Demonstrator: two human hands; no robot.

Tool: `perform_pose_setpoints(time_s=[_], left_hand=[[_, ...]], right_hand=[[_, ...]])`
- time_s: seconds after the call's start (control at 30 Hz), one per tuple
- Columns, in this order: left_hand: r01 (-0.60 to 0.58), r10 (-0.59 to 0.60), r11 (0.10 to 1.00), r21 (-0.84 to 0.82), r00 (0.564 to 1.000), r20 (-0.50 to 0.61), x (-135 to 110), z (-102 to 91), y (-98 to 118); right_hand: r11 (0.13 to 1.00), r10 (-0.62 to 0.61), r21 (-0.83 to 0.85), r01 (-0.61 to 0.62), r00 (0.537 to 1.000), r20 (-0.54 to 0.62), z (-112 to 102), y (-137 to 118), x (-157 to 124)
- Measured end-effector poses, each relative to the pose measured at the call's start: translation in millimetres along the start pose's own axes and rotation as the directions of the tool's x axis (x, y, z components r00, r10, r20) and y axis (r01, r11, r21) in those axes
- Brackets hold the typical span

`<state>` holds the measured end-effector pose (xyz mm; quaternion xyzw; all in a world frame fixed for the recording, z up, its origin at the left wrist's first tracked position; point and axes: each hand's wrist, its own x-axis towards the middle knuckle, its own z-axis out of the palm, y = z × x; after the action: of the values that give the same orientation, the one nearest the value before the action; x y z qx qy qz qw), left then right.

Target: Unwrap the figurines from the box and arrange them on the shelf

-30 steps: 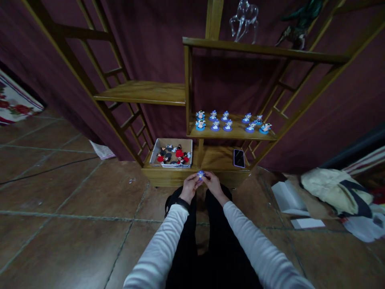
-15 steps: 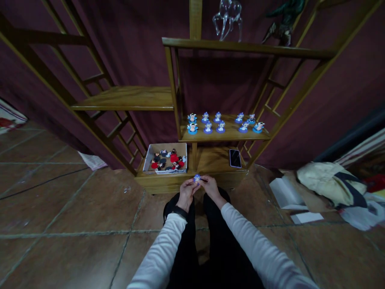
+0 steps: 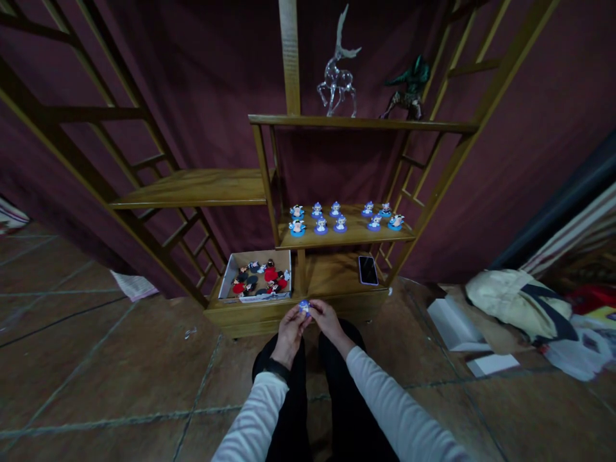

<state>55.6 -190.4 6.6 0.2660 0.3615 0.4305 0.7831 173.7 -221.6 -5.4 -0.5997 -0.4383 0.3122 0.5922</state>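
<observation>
A small purple-and-white figurine (image 3: pixel 304 307) is held between my two hands, in front of the low shelf edge. My left hand (image 3: pixel 289 333) grips it from the left, fingers closed around its side. From the right, my right hand (image 3: pixel 327 319) pinches it with the fingertips. Several similar purple figurines (image 3: pixel 340 224) stand in two rows on the middle shelf (image 3: pixel 353 241). Blue-based figurines (image 3: pixel 297 228) stand at both ends of those rows. Left of my hands, an open cardboard box (image 3: pixel 231 276) holds several red and dark figurines (image 3: pixel 272 274), lying jumbled.
A phone (image 3: pixel 368 270) lies on the lower shelf at right. On the upper shelf stand a clear glass deer (image 3: pixel 338 80) and a dark green statue (image 3: pixel 409 90). A wooden side shelf (image 3: pixel 197 187) juts out above the box. Bags (image 3: pixel 510 298) and white cartons (image 3: pixel 455 324) lie on the floor at right.
The view has tilted up and shifted right, so the shelves sit lower and further left and the whole deer shows. Both hands still hold the purple figurine at about the same place.
</observation>
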Motion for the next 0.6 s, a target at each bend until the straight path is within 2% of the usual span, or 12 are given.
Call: perform_pose_setpoints(time_s=[0.17, 0.27, 0.37, 0.6], left_hand=[[-0.014, 0.013, 0.988, 0.153, 1.0, 0.006, 0, 3.4, 9], [-0.027, 0.017, 0.968, 0.25, 0.999, 0.041, 1, 5.0, 14], [-0.057, 0.048, 0.963, 0.262, 0.998, 0.04, 3, 4.7, 16], [0.001, 0.007, 0.975, 0.22, 0.999, -0.038, 9, 2.1, 18]], right_hand=[[0.98, 0.064, 0.183, -0.078, 0.995, 0.079, -3, -7, 4], [0.962, 0.103, 0.248, -0.118, 0.992, 0.074, -4, -11, 5], [0.951, 0.148, 0.263, -0.165, 0.986, 0.083, -4, -11, 6], [0.955, 0.176, 0.219, -0.198, 0.977, 0.118, -1, -12, 6]])
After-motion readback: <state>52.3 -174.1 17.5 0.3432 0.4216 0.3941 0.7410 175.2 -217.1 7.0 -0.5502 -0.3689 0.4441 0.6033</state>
